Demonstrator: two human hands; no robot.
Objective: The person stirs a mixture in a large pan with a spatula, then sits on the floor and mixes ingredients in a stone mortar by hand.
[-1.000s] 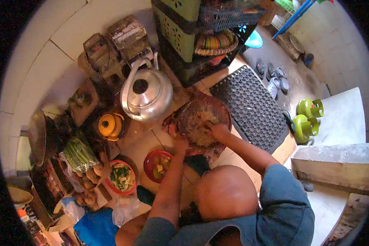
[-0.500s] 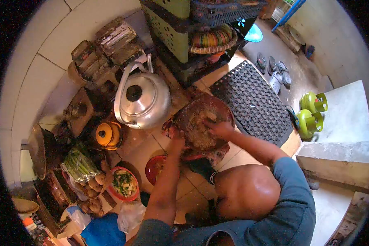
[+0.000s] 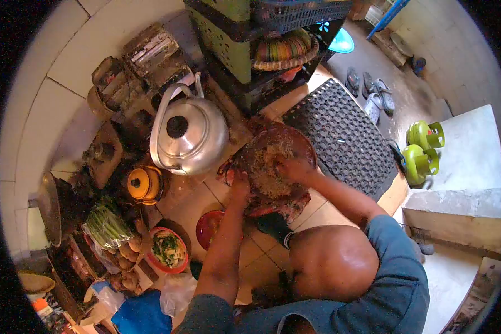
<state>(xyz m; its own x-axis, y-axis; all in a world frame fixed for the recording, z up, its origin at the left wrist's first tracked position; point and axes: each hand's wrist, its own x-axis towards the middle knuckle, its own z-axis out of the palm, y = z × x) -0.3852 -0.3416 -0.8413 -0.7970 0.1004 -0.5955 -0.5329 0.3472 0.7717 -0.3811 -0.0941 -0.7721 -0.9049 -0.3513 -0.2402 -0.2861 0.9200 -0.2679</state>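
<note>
A wide, shallow, reddish-brown bowl (image 3: 305,146) stands low over the tiled floor, in front of my bent knee. A coarse brownish mixture (image 3: 271,167) lies in it. My left hand (image 3: 240,185) is closed at the bowl's left edge, its fingers partly hidden. My right hand (image 3: 295,169) is inside the bowl with the fingers curled down into the mixture; whatever they grip is hidden. Close to my left forearm sits a small red bowl (image 3: 205,229). Left of it, a pink-rimmed bowl (image 3: 168,250) holds chopped greens and pale pieces.
A large metal kettle (image 3: 196,139) and a small orange lidded pot (image 3: 143,185) stand to the left. Bagged green vegetables (image 3: 107,224) lie nearby. Stacked crates (image 3: 220,47) rise ahead. A black mat (image 3: 342,136) and green gas cylinders (image 3: 417,162) are on the right.
My right hand has shifted very slightly within the bowl. My left hand stays at its edge. The whole view has moved a little.
</note>
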